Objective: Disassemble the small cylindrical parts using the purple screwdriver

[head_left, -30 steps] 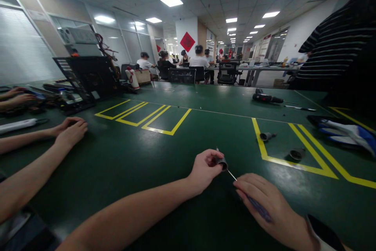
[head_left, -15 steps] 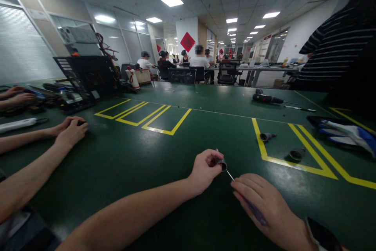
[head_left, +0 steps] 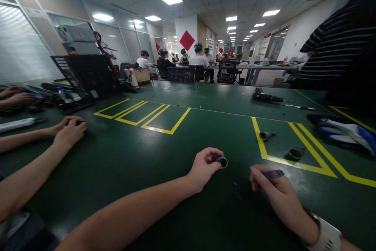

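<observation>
Cup-shaped metal fitting sits in the person's left hand over the green table, its hollow mouth turned to the right. This hand's grip is pinched firmly about the fitting, almost exactly as it was half a second ago. What has changed is the screwdriver: its thin shaft ran into the mouth in the earlier frame and is now clear of it. The right hand has drawn away to the right and rolled over, so the purple handle, formerly under the palm, now rises above the hand. Its grip is closed around the tool. On that wrist the watch shows its pale strap, where its dark face showed before.

A small dark ring has come into sight near the shaft's end; whether it is on the tip or lying on the table cannot be told. Below it, a faint speck is too small to identify. The shaft is a blurred, dark streak, and the left fingers hide the fitting's rear. At left, a co-worker's hands mostly cover a dark object.
</observation>
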`<control>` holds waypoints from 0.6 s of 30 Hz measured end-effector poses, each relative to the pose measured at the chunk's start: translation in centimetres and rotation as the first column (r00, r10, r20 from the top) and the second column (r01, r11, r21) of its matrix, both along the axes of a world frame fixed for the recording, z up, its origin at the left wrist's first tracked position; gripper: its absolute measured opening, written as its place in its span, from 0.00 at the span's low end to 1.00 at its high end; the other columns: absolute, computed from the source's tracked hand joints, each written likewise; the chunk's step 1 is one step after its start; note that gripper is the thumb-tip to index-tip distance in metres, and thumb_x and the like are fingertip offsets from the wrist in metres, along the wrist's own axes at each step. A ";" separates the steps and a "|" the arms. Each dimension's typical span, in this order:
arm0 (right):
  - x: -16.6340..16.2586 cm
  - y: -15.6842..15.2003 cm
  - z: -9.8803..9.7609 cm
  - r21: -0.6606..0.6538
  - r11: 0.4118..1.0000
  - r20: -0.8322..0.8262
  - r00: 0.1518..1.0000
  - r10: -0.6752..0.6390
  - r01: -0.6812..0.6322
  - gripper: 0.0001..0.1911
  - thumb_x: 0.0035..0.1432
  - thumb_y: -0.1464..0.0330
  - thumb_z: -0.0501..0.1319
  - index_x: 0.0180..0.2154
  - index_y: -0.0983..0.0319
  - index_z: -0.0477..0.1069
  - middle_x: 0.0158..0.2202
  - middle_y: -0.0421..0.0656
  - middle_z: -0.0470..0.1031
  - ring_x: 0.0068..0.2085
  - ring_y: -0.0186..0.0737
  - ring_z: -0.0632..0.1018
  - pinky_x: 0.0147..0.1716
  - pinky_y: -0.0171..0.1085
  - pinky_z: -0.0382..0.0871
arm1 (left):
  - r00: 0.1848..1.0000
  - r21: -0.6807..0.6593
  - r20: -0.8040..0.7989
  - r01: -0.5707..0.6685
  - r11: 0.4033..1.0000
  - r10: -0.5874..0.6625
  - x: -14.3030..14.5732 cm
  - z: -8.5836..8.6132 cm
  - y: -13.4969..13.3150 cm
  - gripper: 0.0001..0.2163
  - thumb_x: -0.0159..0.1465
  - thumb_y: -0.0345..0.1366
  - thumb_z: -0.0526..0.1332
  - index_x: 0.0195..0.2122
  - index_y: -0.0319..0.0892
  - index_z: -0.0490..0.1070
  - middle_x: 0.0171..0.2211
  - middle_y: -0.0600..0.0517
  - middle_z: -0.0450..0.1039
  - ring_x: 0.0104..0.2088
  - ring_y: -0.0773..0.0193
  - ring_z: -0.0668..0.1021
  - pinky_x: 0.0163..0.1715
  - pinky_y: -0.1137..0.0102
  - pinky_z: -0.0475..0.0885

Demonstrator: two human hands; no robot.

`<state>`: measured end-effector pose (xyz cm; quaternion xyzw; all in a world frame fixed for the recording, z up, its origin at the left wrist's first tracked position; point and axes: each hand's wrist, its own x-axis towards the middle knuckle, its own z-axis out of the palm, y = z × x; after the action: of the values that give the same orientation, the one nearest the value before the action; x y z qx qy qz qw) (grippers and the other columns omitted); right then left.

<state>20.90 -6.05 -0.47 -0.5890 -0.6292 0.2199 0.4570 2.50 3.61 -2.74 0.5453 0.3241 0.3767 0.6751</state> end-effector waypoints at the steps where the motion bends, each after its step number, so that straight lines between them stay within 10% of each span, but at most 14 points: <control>1: 0.0 0.0 0.0 -0.018 1.000 0.004 1.000 0.008 -0.008 0.22 0.60 0.54 0.51 0.23 0.60 0.69 0.17 0.39 0.70 0.22 0.39 0.74 0.22 0.37 0.68 | 1.000 -0.003 -0.001 0.007 1.000 -0.007 0.0 0.0 0.0 0.14 0.54 0.20 0.60 0.40 0.40 0.70 0.42 0.49 0.73 0.43 0.61 0.76 0.47 0.61 0.71; 9: -0.2 0.3 0.1 -0.059 0.998 0.044 0.999 0.025 -0.023 0.24 0.60 0.53 0.51 0.19 0.60 0.68 0.16 0.39 0.69 0.20 0.37 0.73 0.22 0.35 0.66 | 1.000 -0.006 0.013 0.007 1.000 -0.007 0.0 0.2 -0.1 0.15 0.54 0.20 0.61 0.41 0.40 0.71 0.42 0.49 0.74 0.44 0.61 0.76 0.47 0.61 0.71; 18: 0.1 0.5 -0.7 -0.059 0.995 -0.378 0.925 0.047 -0.075 0.18 0.59 0.55 0.55 0.27 0.61 0.73 0.22 0.42 0.75 0.28 0.41 0.76 0.30 0.40 0.72 | 0.998 -0.064 0.063 -0.010 0.998 0.014 -0.2 0.5 0.0 0.17 0.55 0.22 0.62 0.45 0.40 0.72 0.42 0.47 0.76 0.43 0.60 0.77 0.49 0.59 0.70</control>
<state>21.03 -5.50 -1.14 -0.5322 -0.5397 0.3652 0.5404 2.34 3.57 -2.22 0.5093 0.3178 0.3874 0.6997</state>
